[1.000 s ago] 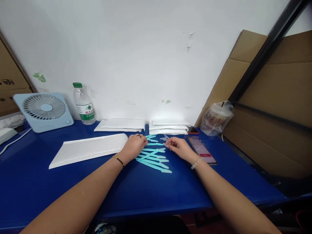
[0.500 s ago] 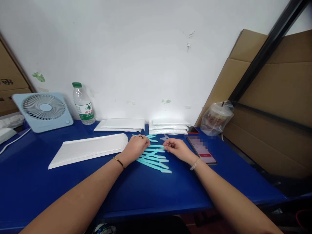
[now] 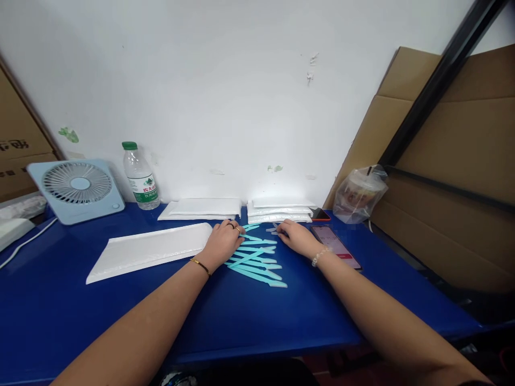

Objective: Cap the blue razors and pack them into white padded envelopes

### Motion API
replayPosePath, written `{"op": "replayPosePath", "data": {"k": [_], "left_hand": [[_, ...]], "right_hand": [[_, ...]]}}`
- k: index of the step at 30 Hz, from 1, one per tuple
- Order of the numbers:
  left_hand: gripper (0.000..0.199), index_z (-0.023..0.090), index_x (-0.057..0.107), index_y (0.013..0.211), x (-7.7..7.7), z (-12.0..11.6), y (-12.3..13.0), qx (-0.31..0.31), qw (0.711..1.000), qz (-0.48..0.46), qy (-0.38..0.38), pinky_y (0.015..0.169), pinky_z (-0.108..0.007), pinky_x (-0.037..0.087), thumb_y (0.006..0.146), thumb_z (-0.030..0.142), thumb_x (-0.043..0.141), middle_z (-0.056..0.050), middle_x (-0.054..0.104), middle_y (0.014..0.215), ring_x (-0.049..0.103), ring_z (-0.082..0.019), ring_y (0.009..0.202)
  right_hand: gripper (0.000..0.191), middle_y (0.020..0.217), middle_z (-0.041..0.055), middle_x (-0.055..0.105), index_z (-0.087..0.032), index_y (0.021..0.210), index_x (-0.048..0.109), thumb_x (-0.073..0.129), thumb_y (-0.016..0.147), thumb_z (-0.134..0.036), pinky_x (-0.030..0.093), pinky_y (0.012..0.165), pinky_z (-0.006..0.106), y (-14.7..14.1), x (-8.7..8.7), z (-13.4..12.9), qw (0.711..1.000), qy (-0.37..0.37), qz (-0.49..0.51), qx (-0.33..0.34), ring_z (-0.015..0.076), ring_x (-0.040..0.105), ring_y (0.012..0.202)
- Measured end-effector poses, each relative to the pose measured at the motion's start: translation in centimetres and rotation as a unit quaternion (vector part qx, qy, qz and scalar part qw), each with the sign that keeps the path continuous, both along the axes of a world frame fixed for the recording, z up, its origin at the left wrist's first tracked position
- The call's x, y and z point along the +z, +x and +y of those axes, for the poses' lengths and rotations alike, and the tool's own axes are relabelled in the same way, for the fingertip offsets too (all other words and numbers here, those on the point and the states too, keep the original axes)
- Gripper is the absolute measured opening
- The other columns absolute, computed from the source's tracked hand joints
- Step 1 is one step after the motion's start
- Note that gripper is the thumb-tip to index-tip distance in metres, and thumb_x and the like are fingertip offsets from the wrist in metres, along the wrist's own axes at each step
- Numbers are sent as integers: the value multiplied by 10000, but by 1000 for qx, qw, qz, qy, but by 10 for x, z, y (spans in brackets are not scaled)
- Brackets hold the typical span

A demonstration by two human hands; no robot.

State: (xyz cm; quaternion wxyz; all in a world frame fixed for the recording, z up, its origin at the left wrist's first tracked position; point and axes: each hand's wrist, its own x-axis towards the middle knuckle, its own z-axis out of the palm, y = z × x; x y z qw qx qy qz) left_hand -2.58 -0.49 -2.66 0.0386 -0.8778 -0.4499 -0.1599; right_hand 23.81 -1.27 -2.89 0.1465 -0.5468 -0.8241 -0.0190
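Several turquoise eyebrow razors [image 3: 257, 261] with pale blade ends lie fanned and partly crossed on the blue table. My left hand [image 3: 223, 241] rests over their left ends, fingers curled round handles at the upper part of the fan; the fingertips partly hide what they grip. Beyond the fan, my right hand [image 3: 296, 237] is closed, its fingertips at small translucent plastic pieces [image 3: 272, 228]. Whether one is pinched is hard to see, as the fingers cover the contact. A white padded envelope [image 3: 151, 249] lies flat left of my left hand.
White padded envelopes stand in two piles, a left pile [image 3: 203, 208] and a right pile [image 3: 279, 210], against the wall. A phone [image 3: 336, 247] lies beside my right wrist. Further out are a bagged drink cup [image 3: 359, 195], a water bottle [image 3: 140, 179] and a blue fan [image 3: 80, 187].
My right hand has moved from the razors' blade ends up to the translucent pieces behind them. My left hand stays over the handles. The whole view has shifted slightly.
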Motion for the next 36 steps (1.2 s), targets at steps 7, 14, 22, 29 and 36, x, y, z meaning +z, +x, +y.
{"op": "replayPosePath", "data": {"k": [7,14,22,29,36], "left_hand": [[290,181,629,794,3,1,0,6,1000,18,-2,689,-307,331,914,296,392,-64,636,809,545,-200,818],[281,192,616,814,4,1,1,-1,1000,-23,-2,698,-308,321,927,280,373,-45,637,827,555,-194,834],[254,200,612,817,6,3,0,-7,999,-43,5,706,-311,314,923,276,394,-26,645,851,555,-186,851],[288,192,611,839,10,-3,3,-25,999,-45,-2,735,-318,327,935,291,358,-36,648,880,555,-186,868],[326,213,640,841,13,-8,4,-59,997,-25,-38,761,-325,344,935,327,349,-22,661,873,557,-190,875]], "right_hand": [[50,799,91,614,-150,781,573,524,783,-156,359,577,259,-19,8,5,996,8,-85,4,178,555,661],[100,740,11,608,-181,851,583,486,830,-190,382,568,215,-21,11,-8,978,-72,168,102,116,525,624],[103,719,7,604,-173,840,602,504,810,-175,376,559,214,-25,10,-9,975,-53,193,97,110,507,610],[118,739,19,614,-173,853,614,506,807,-178,401,584,223,-34,13,-14,973,-62,198,104,119,521,632],[160,801,37,640,-176,878,652,502,839,-216,427,625,243,-24,14,-10,975,-84,167,121,138,560,688]]}}
